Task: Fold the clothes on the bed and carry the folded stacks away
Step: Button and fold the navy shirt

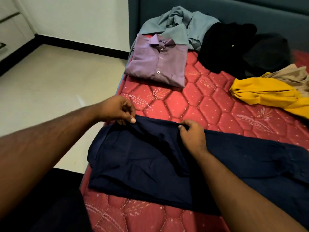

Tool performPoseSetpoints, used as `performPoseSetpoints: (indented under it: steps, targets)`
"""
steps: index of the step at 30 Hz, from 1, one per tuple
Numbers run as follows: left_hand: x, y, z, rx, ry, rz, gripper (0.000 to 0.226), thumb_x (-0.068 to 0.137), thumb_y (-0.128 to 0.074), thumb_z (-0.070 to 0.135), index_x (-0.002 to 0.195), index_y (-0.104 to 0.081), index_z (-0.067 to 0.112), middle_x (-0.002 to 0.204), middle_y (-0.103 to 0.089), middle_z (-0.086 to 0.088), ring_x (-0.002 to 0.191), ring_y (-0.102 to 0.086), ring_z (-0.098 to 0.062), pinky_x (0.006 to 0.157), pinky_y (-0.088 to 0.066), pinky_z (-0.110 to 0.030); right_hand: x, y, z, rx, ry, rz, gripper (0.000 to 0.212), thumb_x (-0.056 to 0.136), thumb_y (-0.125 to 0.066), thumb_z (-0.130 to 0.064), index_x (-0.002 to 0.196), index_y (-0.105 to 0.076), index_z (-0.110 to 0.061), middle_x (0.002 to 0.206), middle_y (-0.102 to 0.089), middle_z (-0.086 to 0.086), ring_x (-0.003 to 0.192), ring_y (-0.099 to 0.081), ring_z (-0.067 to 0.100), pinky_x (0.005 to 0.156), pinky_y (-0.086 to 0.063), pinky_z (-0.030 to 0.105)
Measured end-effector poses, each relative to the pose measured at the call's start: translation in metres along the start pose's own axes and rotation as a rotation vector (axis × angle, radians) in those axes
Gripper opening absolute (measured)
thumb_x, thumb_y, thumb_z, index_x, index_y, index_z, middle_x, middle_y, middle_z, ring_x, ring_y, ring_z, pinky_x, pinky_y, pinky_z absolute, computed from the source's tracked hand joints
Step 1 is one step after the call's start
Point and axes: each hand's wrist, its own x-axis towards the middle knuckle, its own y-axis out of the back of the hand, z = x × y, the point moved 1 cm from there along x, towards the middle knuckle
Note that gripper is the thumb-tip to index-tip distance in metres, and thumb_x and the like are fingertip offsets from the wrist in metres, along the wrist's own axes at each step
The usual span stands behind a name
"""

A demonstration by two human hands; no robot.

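Navy creased cloth [150, 158] pinched along its far edge by left hand [117, 109] and right hand [192, 133]

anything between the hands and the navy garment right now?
No. Both the left hand and right hand already pinch the far edge of the navy garment, which lies on the red mattress. The purple folded shirt sits farther back, apart.

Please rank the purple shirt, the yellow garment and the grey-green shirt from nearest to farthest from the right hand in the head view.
From the right hand:
1. Purple shirt, folded, ahead-left.
2. Yellow garment, right.
3. Grey-green shirt, crumpled by the headboard.
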Motion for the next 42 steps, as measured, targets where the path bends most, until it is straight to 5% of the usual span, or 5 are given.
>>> performPoseSetpoints:
  steps: [6, 14, 18, 26, 42]
  targets:
    - [0.01, -0.01, 0.003, 0.699, -0.175, -0.026, 0.011, 0.078, -0.068, 0.006, 0.089, -0.065, 0.009, 0.076, -0.058, 0.003, 0.069, -0.053, -0.016, 0.061, -0.036, -0.025, -0.009, -0.007, -0.01, -0.095, 0.099, -0.086, 0.046, 0.095, -0.05, -0.011, 0.141, -0.046, -0.014, 0.145, -0.044, 0.006, 0.129, -0.045, 0.027, 0.104, -0.036, 0.035]
    - [-0.003, -0.032, -0.007, 0.147, -0.08, 0.473, 0.032, 0.073, -0.064, -0.01, 0.091, -0.068, 0.016, 0.084, -0.066, 0.001, 0.077, -0.062, -0.006, 0.079, -0.049, -0.024, -0.071, -0.015, 0.006, -0.504, 0.285, -0.366, 0.091, 0.079, 0.005, -0.079, 0.153, -0.016, -0.031, 0.162, -0.007, -0.009, 0.149, -0.001, 0.016, 0.117, 0.006, 0.044]
    - [-0.023, -0.087, 0.026, 0.555, -0.322, 0.861, 0.031, 0.089, -0.056, 0.017, 0.119, -0.063, 0.009, 0.112, -0.064, -0.01, 0.103, -0.057, -0.027, 0.094, -0.042, -0.036, -0.064, -0.016, -0.001, -0.56, 0.205, -0.439, 0.071, 0.09, -0.011, -0.071, 0.152, -0.003, -0.039, 0.16, 0.01, -0.014, 0.148, 0.014, 0.017, 0.107, 0.016, 0.064]
    - [0.003, -0.182, 0.042, 0.73, -0.078, 0.077, 0.072, 0.099, -0.025, 0.058, 0.154, 0.012, 0.028, 0.164, -0.009, 0.001, 0.151, -0.002, -0.024, 0.119, 0.005, -0.05, -0.043, 0.047, 0.063, -0.526, 0.084, -0.447, 0.053, 0.101, -0.017, -0.052, 0.151, -0.002, -0.043, 0.16, 0.007, -0.019, 0.148, 0.01, 0.016, 0.118, 0.006, 0.047]
    - [0.047, -0.282, 0.105, 0.812, -0.084, 0.097, 0.081, 0.092, -0.02, 0.07, 0.155, 0.008, 0.028, 0.163, 0.014, 0.007, 0.149, 0.017, -0.017, 0.116, 0.017, -0.053, -0.015, 0.209, 0.236, -0.587, -0.3, -0.318, 0.087, 0.07, -0.014, -0.088, 0.147, 0.006, -0.052, 0.159, 0.013, -0.018, 0.148, 0.013, 0.015, 0.116, 0.008, 0.056]
